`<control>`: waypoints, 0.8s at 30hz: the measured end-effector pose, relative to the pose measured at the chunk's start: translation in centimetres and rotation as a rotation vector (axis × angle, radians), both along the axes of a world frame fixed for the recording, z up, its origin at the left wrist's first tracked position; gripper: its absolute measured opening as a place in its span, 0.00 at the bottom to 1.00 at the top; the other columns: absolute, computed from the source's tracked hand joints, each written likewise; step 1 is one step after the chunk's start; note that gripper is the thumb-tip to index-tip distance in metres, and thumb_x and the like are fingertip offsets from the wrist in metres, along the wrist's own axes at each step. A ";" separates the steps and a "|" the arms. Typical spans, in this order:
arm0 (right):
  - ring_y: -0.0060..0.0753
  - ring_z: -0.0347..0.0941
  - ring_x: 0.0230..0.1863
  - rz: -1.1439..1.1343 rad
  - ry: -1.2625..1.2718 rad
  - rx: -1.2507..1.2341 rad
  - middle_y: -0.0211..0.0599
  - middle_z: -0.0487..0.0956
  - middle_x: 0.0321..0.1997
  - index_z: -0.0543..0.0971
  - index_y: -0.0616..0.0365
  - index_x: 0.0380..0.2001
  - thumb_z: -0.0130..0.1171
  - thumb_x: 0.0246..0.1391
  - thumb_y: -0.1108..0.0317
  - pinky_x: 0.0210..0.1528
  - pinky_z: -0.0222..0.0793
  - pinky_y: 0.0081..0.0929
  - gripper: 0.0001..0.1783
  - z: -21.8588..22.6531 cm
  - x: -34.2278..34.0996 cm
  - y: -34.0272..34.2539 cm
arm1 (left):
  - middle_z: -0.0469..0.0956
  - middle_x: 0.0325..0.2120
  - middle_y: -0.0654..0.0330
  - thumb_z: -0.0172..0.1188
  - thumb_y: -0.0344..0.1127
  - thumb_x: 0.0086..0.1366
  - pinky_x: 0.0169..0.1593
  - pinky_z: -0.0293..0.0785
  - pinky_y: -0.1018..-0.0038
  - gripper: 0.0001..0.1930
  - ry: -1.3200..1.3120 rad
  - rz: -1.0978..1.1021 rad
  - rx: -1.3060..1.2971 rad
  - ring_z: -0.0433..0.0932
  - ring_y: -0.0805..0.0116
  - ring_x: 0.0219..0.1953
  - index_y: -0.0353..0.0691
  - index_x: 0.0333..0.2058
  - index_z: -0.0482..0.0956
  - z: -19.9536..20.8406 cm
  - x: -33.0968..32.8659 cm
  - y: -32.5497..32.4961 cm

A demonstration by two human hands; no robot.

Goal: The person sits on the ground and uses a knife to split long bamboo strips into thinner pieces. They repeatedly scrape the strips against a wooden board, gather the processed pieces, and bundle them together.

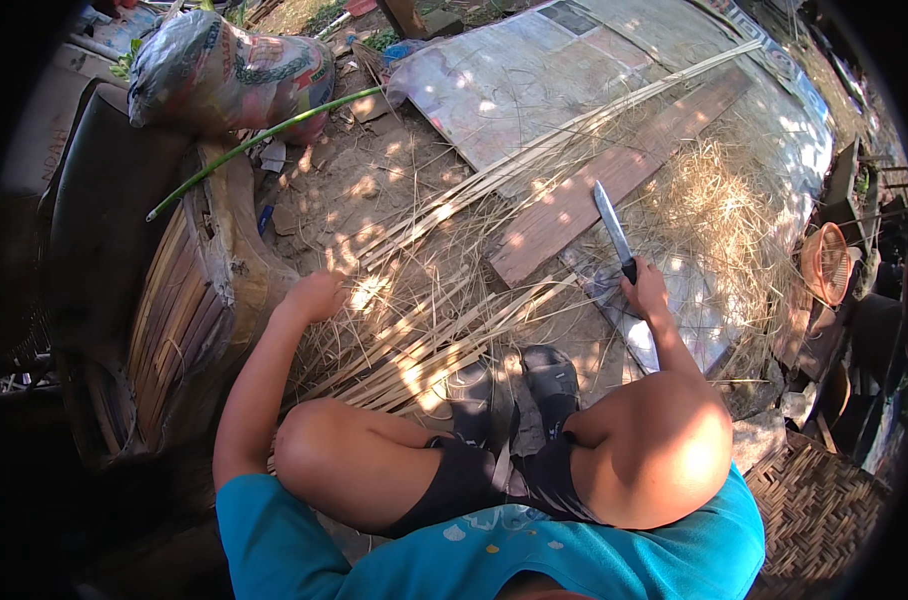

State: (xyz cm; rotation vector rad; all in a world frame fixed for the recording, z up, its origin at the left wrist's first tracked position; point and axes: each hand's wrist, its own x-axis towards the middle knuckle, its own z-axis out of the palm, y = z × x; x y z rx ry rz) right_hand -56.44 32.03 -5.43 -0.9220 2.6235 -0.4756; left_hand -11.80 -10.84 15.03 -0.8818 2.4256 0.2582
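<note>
My right hand (648, 289) is closed round the dark handle of a long knife (612, 222). The blade points up and away, its tip over a reddish-brown wooden plank (614, 192). At the left, my left hand (318, 296) is closed, knuckles up, close to the near ends of a bundle of long pale split strips (534, 158); what its fingers hold is too small to tell. A second bunch of pale strips (414, 362) lies on the ground between that hand and my feet. Curly thin shavings (719, 200) are heaped right of the plank.
A stuffed printed sack (224, 75) stands at the far left, with a green stalk (264, 138) beside it. A slatted wooden piece (169, 310) rises beyond my left arm. Printed sheeting (504, 85) covers the far ground. An orange basket (826, 263) sits at the right.
</note>
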 end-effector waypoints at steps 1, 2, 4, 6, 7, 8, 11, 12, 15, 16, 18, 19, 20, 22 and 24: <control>0.63 0.75 0.49 -0.006 0.052 -0.090 0.55 0.76 0.48 0.72 0.56 0.58 0.64 0.55 0.58 0.53 0.74 0.50 0.29 -0.2 0.7 -0.2 | 0.81 0.50 0.45 0.58 0.47 0.70 0.56 0.75 0.54 0.22 -0.017 -0.090 -0.022 0.77 0.46 0.55 0.41 0.56 0.77 -0.1 -3.2 -1.4; 0.62 0.75 0.49 -0.014 0.033 -0.176 0.55 0.76 0.47 0.72 0.56 0.57 0.63 0.54 0.60 0.53 0.73 0.50 0.28 0.1 1.5 -0.6 | 0.81 0.49 0.46 0.58 0.47 0.70 0.55 0.75 0.54 0.21 -0.036 -0.122 -0.001 0.78 0.46 0.55 0.42 0.56 0.78 -0.8 -6.5 -2.8; 0.61 0.74 0.49 -0.023 -0.005 -0.263 0.54 0.74 0.48 0.71 0.56 0.57 0.61 0.54 0.63 0.52 0.73 0.49 0.26 0.6 3.4 -1.1 | 0.81 0.51 0.48 0.57 0.47 0.70 0.57 0.75 0.55 0.21 -0.091 -0.156 0.047 0.78 0.46 0.55 0.45 0.56 0.78 -2.4 -13.5 -4.8; 0.62 0.74 0.49 0.010 0.017 -0.307 0.54 0.75 0.49 0.68 0.57 0.59 0.61 0.55 0.63 0.51 0.73 0.49 0.29 -0.9 4.5 -0.1 | 0.80 0.54 0.50 0.56 0.46 0.70 0.60 0.74 0.57 0.19 -0.048 -0.159 0.076 0.78 0.47 0.57 0.47 0.56 0.79 -5.7 -21.4 -5.5; 0.61 0.75 0.48 -0.041 0.029 -0.259 0.52 0.76 0.48 0.69 0.57 0.58 0.60 0.55 0.62 0.50 0.74 0.50 0.28 -2.1 5.5 -0.5 | 0.81 0.51 0.49 0.56 0.45 0.70 0.60 0.75 0.57 0.18 0.062 -0.153 0.079 0.79 0.49 0.55 0.48 0.54 0.81 -9.2 -23.1 -7.1; 0.60 0.76 0.48 -0.045 0.048 -0.276 0.51 0.77 0.48 0.70 0.56 0.58 0.60 0.55 0.61 0.50 0.74 0.50 0.28 -2.1 6.0 -1.0 | 0.82 0.50 0.49 0.55 0.45 0.70 0.60 0.75 0.57 0.18 0.151 -0.076 0.082 0.80 0.49 0.54 0.48 0.54 0.81 -12.2 -24.8 -7.9; 0.58 0.76 0.48 -0.054 0.026 -0.253 0.49 0.77 0.49 0.71 0.55 0.56 0.61 0.53 0.60 0.49 0.75 0.49 0.27 -1.5 5.9 -2.3 | 0.83 0.48 0.47 0.54 0.41 0.69 0.57 0.76 0.57 0.15 0.549 -0.017 -0.007 0.81 0.47 0.52 0.45 0.49 0.83 -21.1 -28.6 -9.0; 0.58 0.76 0.49 -0.059 0.011 -0.242 0.49 0.77 0.49 0.71 0.54 0.56 0.62 0.53 0.60 0.50 0.74 0.49 0.27 -1.6 5.8 -1.9 | 0.83 0.47 0.45 0.54 0.38 0.68 0.56 0.76 0.55 0.14 0.576 0.159 0.013 0.80 0.44 0.52 0.44 0.47 0.83 -23.7 -30.3 -7.7; 0.57 0.77 0.48 -0.071 -0.057 -0.173 0.49 0.78 0.49 0.71 0.54 0.57 0.63 0.53 0.59 0.50 0.75 0.48 0.28 -1.4 5.4 -0.9 | 0.83 0.46 0.44 0.55 0.36 0.66 0.57 0.76 0.55 0.15 0.467 0.316 0.024 0.80 0.43 0.52 0.45 0.49 0.83 -28.8 -33.2 -5.1; 0.58 0.77 0.48 -0.081 -0.054 -0.169 0.49 0.78 0.50 0.71 0.54 0.57 0.63 0.53 0.59 0.50 0.75 0.48 0.28 -1.4 5.4 -0.4 | 0.82 0.46 0.44 0.56 0.35 0.65 0.57 0.76 0.55 0.15 0.454 0.314 0.048 0.80 0.42 0.53 0.45 0.49 0.82 -28.7 -33.9 -4.8; 0.58 0.78 0.48 -0.075 -0.065 -0.181 0.49 0.78 0.50 0.71 0.53 0.57 0.63 0.54 0.58 0.50 0.75 0.48 0.29 -1.5 5.4 0.0 | 0.83 0.44 0.44 0.56 0.36 0.65 0.56 0.75 0.56 0.13 0.428 0.274 0.105 0.80 0.42 0.51 0.43 0.47 0.82 -28.3 -34.3 -6.2; 0.58 0.78 0.48 -0.058 -0.064 -0.204 0.49 0.78 0.50 0.70 0.53 0.58 0.63 0.54 0.58 0.50 0.75 0.48 0.29 -1.6 5.7 -0.7 | 0.83 0.43 0.44 0.57 0.38 0.66 0.55 0.75 0.56 0.13 0.412 0.239 0.123 0.80 0.42 0.50 0.42 0.45 0.81 -27.5 -33.0 -8.6; 0.58 0.78 0.48 -0.038 -0.065 -0.227 0.49 0.78 0.50 0.70 0.53 0.58 0.63 0.55 0.58 0.50 0.75 0.48 0.29 -1.7 5.9 -1.3 | 0.83 0.42 0.45 0.57 0.40 0.66 0.54 0.75 0.56 0.13 0.394 0.209 0.141 0.81 0.42 0.48 0.40 0.44 0.81 -26.8 -32.0 -10.4; 0.58 0.78 0.48 -0.063 -0.060 -0.216 0.50 0.78 0.50 0.69 0.52 0.59 0.64 0.55 0.58 0.49 0.75 0.48 0.29 -2.1 5.4 -0.3 | 0.83 0.39 0.45 0.59 0.41 0.66 0.51 0.76 0.58 0.11 0.465 0.308 0.131 0.81 0.44 0.44 0.40 0.39 0.79 -21.8 -34.3 -10.2; 0.59 0.77 0.48 -0.065 -0.084 -0.194 0.51 0.77 0.50 0.68 0.52 0.59 0.65 0.56 0.59 0.49 0.74 0.49 0.30 -2.2 5.2 -0.2 | 0.83 0.38 0.41 0.67 0.44 0.63 0.46 0.75 0.56 0.17 0.848 0.237 0.101 0.81 0.41 0.42 0.38 0.42 0.76 -15.7 -34.3 -11.8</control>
